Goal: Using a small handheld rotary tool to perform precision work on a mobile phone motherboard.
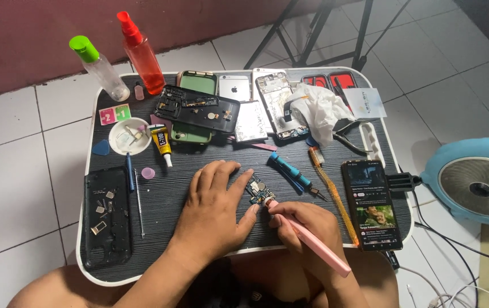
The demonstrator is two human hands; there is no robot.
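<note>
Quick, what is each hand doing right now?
Left hand: open, fingers pinning the small circuit board to the table.
Right hand: closed on the pink tool, tip at the board.

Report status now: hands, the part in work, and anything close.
Left hand pinning small circuit board. Right hand gripping pink tool, tip at board. Blue screwdriver beside, not touching.

Your left hand (213, 202) lies on the table (164, 194), just left of the circuit board (257, 191); your right hand (304, 228) is right of it with a pen tool (313, 242) touching the board. A screwdriver (290, 175) lies behind your right hand, a phone (371, 204) to its right. A phone case (107, 217) lies far left, two bottles (121, 60) at the back left.
</note>
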